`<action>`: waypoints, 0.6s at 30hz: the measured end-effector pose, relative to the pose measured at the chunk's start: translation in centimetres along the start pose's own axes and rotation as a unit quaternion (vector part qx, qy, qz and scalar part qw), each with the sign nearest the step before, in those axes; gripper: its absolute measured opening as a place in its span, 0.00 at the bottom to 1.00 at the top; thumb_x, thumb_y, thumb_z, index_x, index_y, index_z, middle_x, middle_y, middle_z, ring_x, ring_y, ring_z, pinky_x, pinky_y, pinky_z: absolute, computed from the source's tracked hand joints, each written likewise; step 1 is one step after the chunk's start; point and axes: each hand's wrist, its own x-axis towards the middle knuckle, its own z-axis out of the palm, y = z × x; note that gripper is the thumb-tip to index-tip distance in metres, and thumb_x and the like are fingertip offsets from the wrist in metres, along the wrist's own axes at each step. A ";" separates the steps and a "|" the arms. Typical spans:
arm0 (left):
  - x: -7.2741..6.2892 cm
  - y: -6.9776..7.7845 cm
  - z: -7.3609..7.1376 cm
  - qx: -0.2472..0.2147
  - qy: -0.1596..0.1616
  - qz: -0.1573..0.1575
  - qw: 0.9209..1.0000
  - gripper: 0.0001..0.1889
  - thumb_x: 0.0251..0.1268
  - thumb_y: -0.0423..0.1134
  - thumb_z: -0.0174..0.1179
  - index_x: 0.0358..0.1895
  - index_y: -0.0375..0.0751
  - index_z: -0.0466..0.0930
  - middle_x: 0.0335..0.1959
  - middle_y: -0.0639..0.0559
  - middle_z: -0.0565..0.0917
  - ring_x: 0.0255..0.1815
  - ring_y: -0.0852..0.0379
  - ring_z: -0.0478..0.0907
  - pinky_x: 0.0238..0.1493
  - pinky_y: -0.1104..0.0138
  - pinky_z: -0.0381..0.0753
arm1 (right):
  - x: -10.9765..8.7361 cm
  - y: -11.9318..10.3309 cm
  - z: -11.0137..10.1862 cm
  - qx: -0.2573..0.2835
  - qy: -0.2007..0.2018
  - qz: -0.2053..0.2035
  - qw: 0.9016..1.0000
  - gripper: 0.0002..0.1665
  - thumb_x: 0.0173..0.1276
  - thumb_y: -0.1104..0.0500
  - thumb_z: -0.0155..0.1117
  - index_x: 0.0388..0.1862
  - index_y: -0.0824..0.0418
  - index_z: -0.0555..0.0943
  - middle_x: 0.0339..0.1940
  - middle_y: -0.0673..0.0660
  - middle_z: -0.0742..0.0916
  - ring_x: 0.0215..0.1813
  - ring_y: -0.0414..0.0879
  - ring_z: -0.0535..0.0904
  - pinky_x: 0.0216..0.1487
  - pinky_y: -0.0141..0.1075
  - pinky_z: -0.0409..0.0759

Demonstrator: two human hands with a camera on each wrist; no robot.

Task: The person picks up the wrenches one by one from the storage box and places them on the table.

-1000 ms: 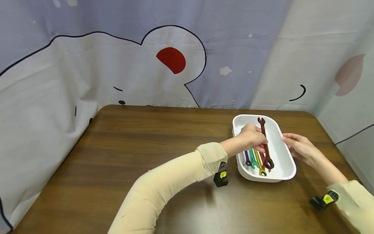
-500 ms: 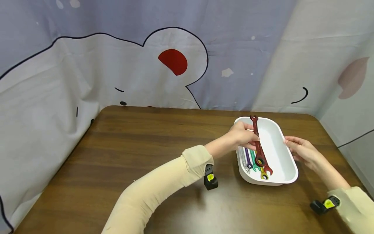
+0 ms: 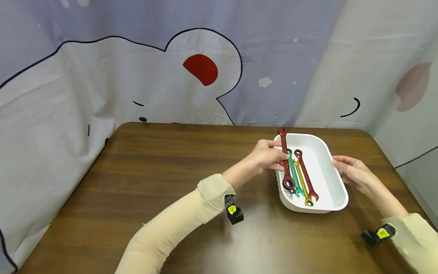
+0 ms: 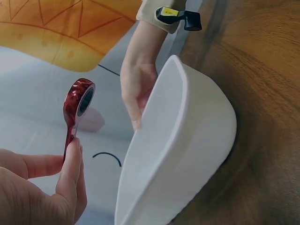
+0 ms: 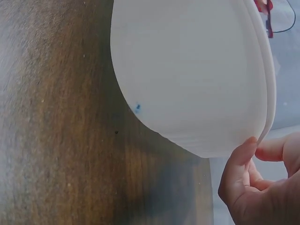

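My left hand (image 3: 268, 155) pinches a large dark red combination wrench (image 3: 283, 141) between thumb and fingers, holding it raised over the left side of a white plastic bin (image 3: 325, 182). Seen in the left wrist view, the ring end of this wrench (image 4: 71, 107) points up, beside the bin's wall (image 4: 201, 136). On the opposite side, my right hand (image 5: 253, 183) pinches the bin's rim between thumb and fingers. Inside lie a smaller red wrench (image 3: 306, 175), a yellow wrench (image 3: 300, 178) and a green wrench (image 3: 294, 174). The held wrench partly covers purple and silver ones.
The bin stands toward the back right of a brown wooden table (image 3: 191, 167). A printed curtain (image 3: 273, 76) hangs behind the table's back edge. Each wrist carries a black strap with a small camera (image 3: 235, 215).
My left hand has carried the large red wrench leftward across the bin, uncovering the smaller red, yellow and green wrenches. The right hand stays at the rim.
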 end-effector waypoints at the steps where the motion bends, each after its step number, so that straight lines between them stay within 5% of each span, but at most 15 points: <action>1: 0.0 -0.1 -0.2 -0.002 0.000 -0.001 1.000 0.23 0.60 0.21 0.58 0.60 0.30 0.71 0.41 0.32 0.85 0.20 0.59 0.77 0.18 0.72 0.83 | 0.1 0.0 0.1 0.003 0.001 0.001 1.000 0.40 0.75 0.48 0.49 0.70 0.75 0.52 0.29 0.33 0.81 0.33 0.29 0.79 0.32 0.28 0.83; 6: -0.1 -1.0 -1.2 -0.009 0.008 -0.006 1.000 0.24 0.61 0.22 0.58 0.62 0.31 0.70 0.47 0.29 0.83 0.21 0.59 0.77 0.21 0.72 0.84 | 0.2 -0.2 0.3 0.004 0.006 0.004 1.000 0.40 0.75 0.48 0.49 0.70 0.76 0.52 0.29 0.33 0.80 0.32 0.29 0.79 0.32 0.27 0.83; 13: -0.1 -2.3 -2.8 -0.018 0.020 -0.007 1.000 0.25 0.60 0.22 0.58 0.62 0.33 0.72 0.30 0.43 0.83 0.20 0.58 0.78 0.26 0.68 0.87 | 0.1 0.1 0.3 -0.001 0.005 0.010 1.000 0.41 0.76 0.48 0.48 0.71 0.76 0.50 0.29 0.34 0.80 0.32 0.29 0.79 0.32 0.27 0.84; 18: 0.1 -3.5 -3.7 -0.012 0.030 -0.006 0.999 0.24 0.60 0.22 0.59 0.62 0.32 0.72 0.37 0.39 0.85 0.22 0.58 0.79 0.31 0.66 0.88 | 0.2 0.4 0.3 0.003 0.004 0.007 1.000 0.41 0.76 0.48 0.48 0.71 0.77 0.50 0.29 0.33 0.80 0.33 0.29 0.79 0.32 0.28 0.84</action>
